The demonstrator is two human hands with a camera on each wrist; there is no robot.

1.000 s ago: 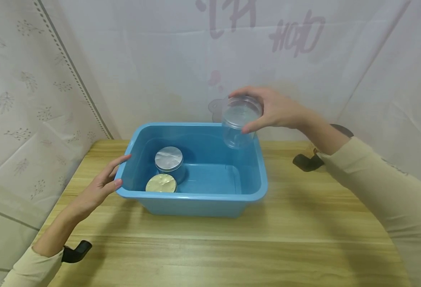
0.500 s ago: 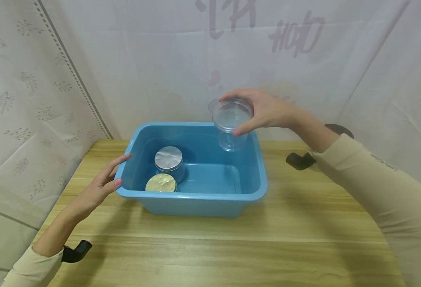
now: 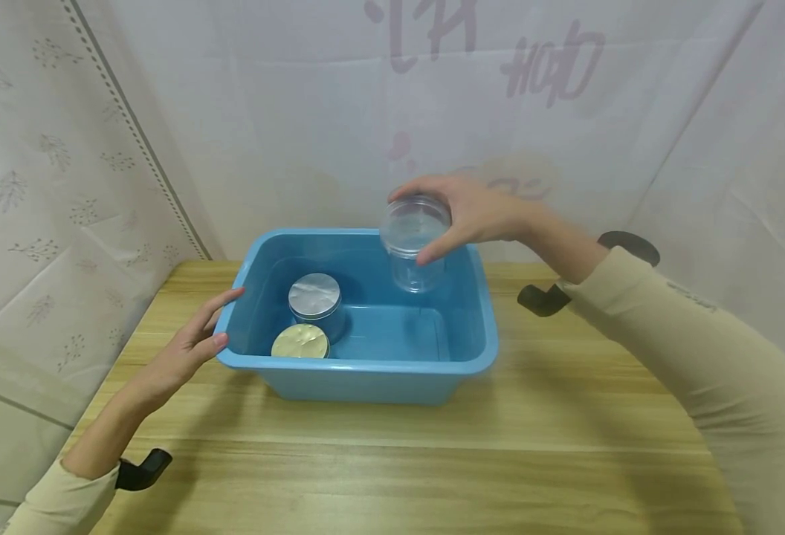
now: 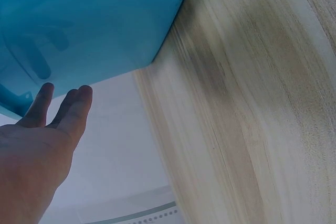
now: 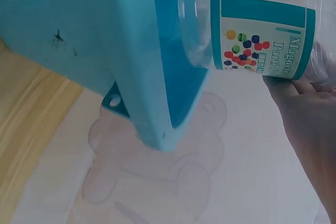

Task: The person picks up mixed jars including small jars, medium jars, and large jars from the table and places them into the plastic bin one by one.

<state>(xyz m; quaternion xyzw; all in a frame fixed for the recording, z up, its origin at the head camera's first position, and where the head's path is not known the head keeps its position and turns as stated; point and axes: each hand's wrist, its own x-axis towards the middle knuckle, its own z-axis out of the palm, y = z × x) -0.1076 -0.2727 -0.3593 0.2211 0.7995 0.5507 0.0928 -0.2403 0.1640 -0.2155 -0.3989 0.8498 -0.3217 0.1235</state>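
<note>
Right hand (image 3: 479, 212) clenched round lid end of clear jar (image 3: 414, 241), fingers and thumb pinching the rim from above; held that way, probably, so jar hangs upright and can go straight down; jar in air over far-right part of blue bin (image 3: 479, 357), at about 1 o'clock from bin centre, base below rim level, not touching floor or walls as far as visible.

Right wrist view: jar (image 5: 252, 38) bears teal label with coloured dots; transparent body, no contents discernible; hand (image 5: 310, 124) beneath label, bin wall (image 5: 142, 61) just beside jar base.

Left hand (image 3: 188, 345) released, fingers straight, resting against bin's left rim at 9 o'clock; likely bracing bin against sliding on table (image 3: 399, 461); left wrist view confirms flat open fingers (image 4: 73, 111) just under bin (image 4: 89, 24) edge, contact itself hard to judge there.

Bin contents: two lidded tins at 7–8 o'clock, silver tin (image 3: 315, 296) behind, gold tin (image 3: 300, 343) in front against near wall, apparently touching; remaining floor bare, right half free below jar.

Curtain (image 3: 299, 111) behind table.
</note>
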